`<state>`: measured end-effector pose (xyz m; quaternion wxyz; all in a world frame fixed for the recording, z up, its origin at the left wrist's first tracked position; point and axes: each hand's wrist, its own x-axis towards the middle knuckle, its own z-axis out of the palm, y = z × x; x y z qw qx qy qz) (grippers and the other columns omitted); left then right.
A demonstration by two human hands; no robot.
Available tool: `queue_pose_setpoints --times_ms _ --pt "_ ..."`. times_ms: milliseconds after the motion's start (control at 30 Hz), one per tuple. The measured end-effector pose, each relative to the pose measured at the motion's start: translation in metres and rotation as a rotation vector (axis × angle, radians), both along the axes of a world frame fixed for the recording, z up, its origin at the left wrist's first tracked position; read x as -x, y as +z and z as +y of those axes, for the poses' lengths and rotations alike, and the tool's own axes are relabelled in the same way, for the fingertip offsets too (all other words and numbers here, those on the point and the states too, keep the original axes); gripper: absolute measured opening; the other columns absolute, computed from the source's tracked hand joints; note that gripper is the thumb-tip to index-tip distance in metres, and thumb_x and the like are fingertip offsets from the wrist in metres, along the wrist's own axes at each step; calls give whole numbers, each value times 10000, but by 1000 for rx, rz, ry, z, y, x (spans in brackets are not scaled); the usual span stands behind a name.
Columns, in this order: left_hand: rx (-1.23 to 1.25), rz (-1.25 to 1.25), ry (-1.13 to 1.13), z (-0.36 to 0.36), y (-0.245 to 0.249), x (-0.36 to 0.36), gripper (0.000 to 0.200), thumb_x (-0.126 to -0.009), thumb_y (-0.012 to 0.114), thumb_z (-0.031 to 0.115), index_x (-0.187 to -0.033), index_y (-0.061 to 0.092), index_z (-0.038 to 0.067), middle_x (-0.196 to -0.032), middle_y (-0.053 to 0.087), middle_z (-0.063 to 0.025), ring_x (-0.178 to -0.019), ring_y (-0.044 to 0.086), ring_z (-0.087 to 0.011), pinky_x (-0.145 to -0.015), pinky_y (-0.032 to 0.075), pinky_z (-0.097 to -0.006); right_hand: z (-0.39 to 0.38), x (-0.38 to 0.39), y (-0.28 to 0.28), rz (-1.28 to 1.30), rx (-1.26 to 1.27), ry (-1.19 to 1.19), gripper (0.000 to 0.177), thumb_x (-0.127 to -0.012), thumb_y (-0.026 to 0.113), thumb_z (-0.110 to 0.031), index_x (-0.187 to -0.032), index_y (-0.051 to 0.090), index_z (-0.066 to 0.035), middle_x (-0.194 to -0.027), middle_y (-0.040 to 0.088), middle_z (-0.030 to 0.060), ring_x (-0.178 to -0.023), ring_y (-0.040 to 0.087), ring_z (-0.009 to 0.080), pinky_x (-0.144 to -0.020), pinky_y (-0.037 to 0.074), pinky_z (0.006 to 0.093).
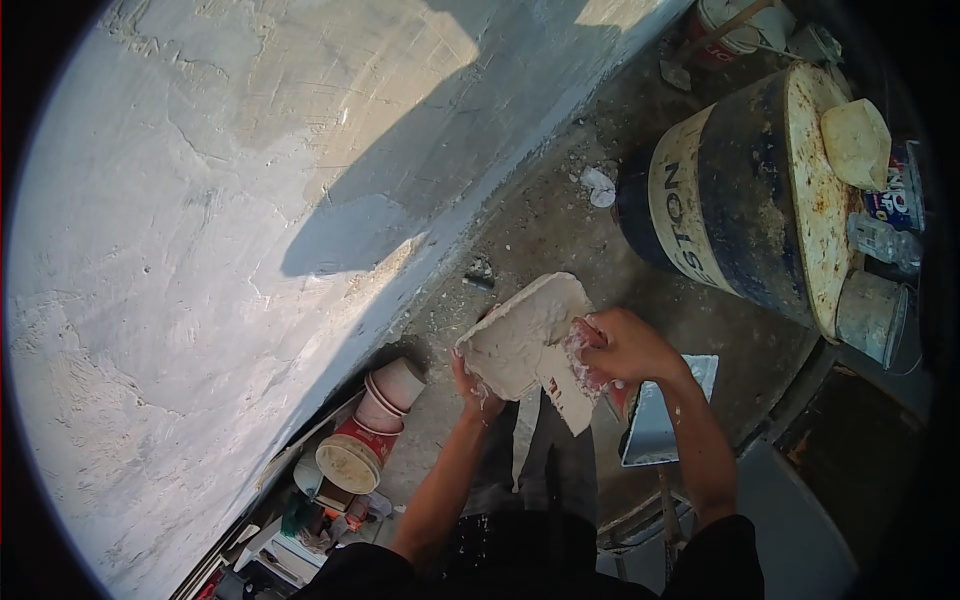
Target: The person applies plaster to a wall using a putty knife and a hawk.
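My left hand (474, 388) grips the near left edge of a plaster-covered board (518, 335), held up in front of my legs. Its thumb shows at the edge; the other fingers are mostly hidden beneath. Wet, pale plaster coats the board's upper face. My right hand (632, 348) is wrapped round the handle of a trowel, and its fingers are smeared with plaster. The trowel's blade (568, 392) carries plaster too and lies against the board's right side. A strip of plaster hangs below the board.
A skim-coated wall (200, 250) fills the left side. Stacked buckets (365, 440) stand at its foot. On the right is a large drum (740, 190) with a tin (872, 318) and a plastic bottle (885, 240) on top. A white-faced tray (668, 420) sits behind my right forearm.
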<state>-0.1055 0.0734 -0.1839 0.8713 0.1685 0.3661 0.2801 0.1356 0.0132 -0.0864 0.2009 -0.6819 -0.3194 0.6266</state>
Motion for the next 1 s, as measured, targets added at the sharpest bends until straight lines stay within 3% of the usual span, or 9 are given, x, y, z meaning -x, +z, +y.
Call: queue_pose_setpoints --times_ms 100,300,500,600,700,800,900,1000 --pt "-8 -13 -13 -2 1 -6 825 -908 355 641 -1447 342 16 -1467 396 -155 -1345 391 -314 -1125 291 -460 -1 12 -5 61 -180 -42 207 -749 668 -123 -863 605 38 -669 617 138 -601 625 204 -579 481 345" --pt "-51 -3 -67 -6 1 -10 832 -903 377 643 -1447 332 15 -1464 395 -157 -1334 404 -313 -1122 302 -451 0 24 -23 -10 -283 54 235 -766 671 -111 -935 614 42 -742 640 176 -636 637 241 -602 487 365" --pt "46 -101 -58 -2 -8 -4 832 -906 398 631 -1461 300 20 -1449 407 -160 -1329 411 -311 -1114 315 -458 13 25 -13 153 -150 -67 204 -799 671 -106 -906 600 53 -688 601 109 -641 580 122 -575 464 313" --pt "36 -106 -71 -1 -2 -9 833 -909 385 633 -1468 285 24 -1458 395 -158 -1331 409 -307 -1112 317 -463 16 24 -12 79 -256 -40 180 -823 661 -100 -895 598 52 -692 590 50 -649 527 70 -565 448 289" --pt "30 -124 -108 -5 2 -9 844 -913 356 646 -1476 271 24 -1474 373 -157 -1338 402 -304 -1118 310 -455 22 24 -6 187 -235 -202 144 -834 649 -86 -893 611 39 -709 595 9 -634 509 60 -562 444 290" --pt "-8 -150 -127 -5 0 -8 860 -915 331 668 -1482 259 25 -1483 363 -155 -1344 396 -301 -1123 307 -443 21 27 -21 184 -336 -214 128 -853 645 -91 -908 619 21 -721 587 -17 -636 499 38 -543 437 266" --pt "-37 -114 -123 1 7 -12 861 -921 314 679 -1480 262 26 -1480 369 -151 -1344 397 -298 -1121 312 -438 20 30 -11 244 -272 -267 140 -873 650 -95 -958 613 11 -746 593 -14 -659 514 26 -527 430 234" --pt "-30 -53 -134 7 12 -12 863 -918 304 684 -1475 278 25 -1461 392 -151 -1327 415 -304 -1117 314 -447 11 38 -23 345 -285 -387 174 -864 669 -129 -905 601 26 -748 592 27 -698 507 56 -603 440 282"
